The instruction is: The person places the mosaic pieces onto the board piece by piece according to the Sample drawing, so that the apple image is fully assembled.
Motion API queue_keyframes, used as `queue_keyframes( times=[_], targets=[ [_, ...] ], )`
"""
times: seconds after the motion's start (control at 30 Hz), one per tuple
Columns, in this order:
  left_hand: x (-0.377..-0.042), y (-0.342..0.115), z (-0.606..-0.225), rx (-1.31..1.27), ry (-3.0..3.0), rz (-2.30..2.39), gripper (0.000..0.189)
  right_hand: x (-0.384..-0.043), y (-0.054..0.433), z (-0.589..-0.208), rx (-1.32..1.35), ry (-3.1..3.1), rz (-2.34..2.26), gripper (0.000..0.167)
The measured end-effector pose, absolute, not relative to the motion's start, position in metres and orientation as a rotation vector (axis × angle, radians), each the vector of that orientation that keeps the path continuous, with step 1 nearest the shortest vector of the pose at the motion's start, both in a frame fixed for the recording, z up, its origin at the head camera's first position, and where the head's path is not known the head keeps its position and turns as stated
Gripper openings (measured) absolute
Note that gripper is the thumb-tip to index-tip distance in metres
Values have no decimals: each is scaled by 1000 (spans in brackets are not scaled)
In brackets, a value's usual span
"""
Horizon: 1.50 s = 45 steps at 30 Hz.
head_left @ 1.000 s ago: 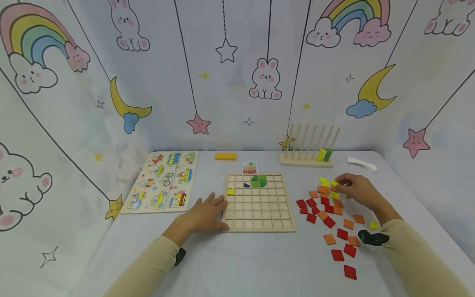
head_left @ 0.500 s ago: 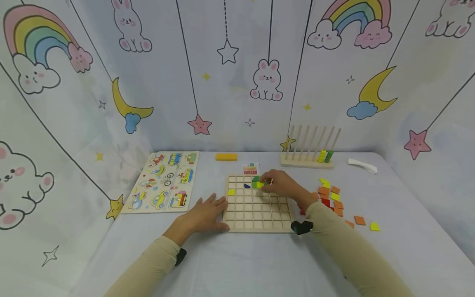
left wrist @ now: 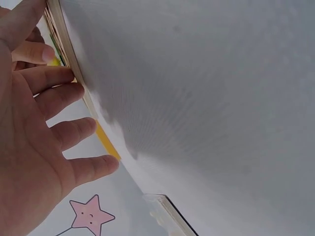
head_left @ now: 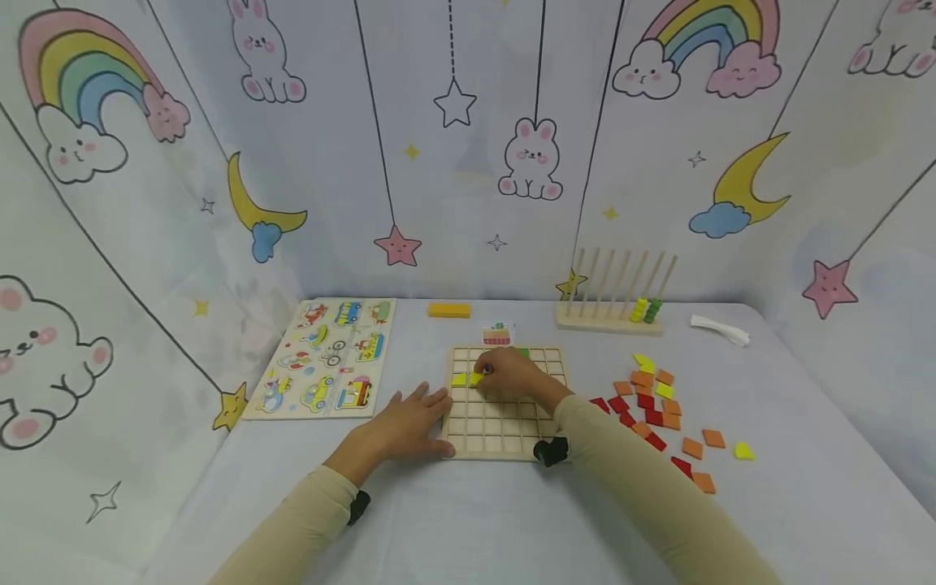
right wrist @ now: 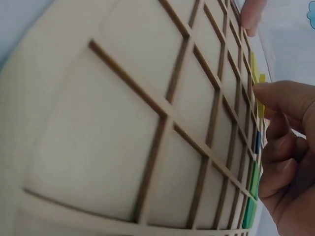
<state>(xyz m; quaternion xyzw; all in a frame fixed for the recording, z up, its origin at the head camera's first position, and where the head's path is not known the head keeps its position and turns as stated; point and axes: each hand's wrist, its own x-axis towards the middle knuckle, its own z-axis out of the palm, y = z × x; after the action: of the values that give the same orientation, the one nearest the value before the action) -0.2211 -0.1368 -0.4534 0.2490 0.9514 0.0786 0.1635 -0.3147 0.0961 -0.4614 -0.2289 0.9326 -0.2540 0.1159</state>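
A wooden grid board (head_left: 504, 445) lies in the middle of the table. My left hand (head_left: 412, 425) rests at its left edge, fingers spread and straight, as the left wrist view (left wrist: 37, 128) also shows. Over the board, my right hand (head_left: 509, 375) pinches a yellow tile (right wrist: 261, 98) between thumb and fingers at a cell in the second row. One yellow square tile (head_left: 458, 379) sits in the cell to its left. Green tiles (right wrist: 250, 211) and a blue piece (right wrist: 258, 142) lie in the board, partly hidden by the right hand in the head view.
Loose red tiles (head_left: 655, 440), orange tiles (head_left: 692, 447) and yellow tiles (head_left: 665, 391) are scattered to the right. Behind the board are a small picture card (head_left: 498, 334), a yellow bar (head_left: 449, 310) and a peg rack (head_left: 610, 324). A picture puzzle (head_left: 322, 357) lies left.
My right hand has picked a yellow tile from the scattered pile, carried it left over the green tiles and down beside the first yellow tile. The left hand has stayed at the board's edge.
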Motion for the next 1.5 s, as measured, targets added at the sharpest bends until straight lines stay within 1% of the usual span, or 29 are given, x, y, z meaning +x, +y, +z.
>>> queue_keyframes(
  times=[0.4, 0.67, 0.87, 1.33, 1.5],
  targets=[
    [-222, -135, -452, 725, 2726, 193, 87, -304, 91, -467, -581, 2829, -823, 24],
    [-220, -134, -453, 721, 2721, 214, 86, -299, 87, -468, -436, 2825, -922, 28],
    [-220, -134, -452, 726, 2729, 208, 87, -298, 86, -471, -322, 2789, -1061, 26],
    [-220, -135, -454, 748, 2733, 195, 88, -294, 87, -470, -321, 2820, -1018, 25],
    [-220, -136, -453, 743, 2731, 196, 88, -292, 88, -470, -336, 2744, -1120, 25]
  ],
)
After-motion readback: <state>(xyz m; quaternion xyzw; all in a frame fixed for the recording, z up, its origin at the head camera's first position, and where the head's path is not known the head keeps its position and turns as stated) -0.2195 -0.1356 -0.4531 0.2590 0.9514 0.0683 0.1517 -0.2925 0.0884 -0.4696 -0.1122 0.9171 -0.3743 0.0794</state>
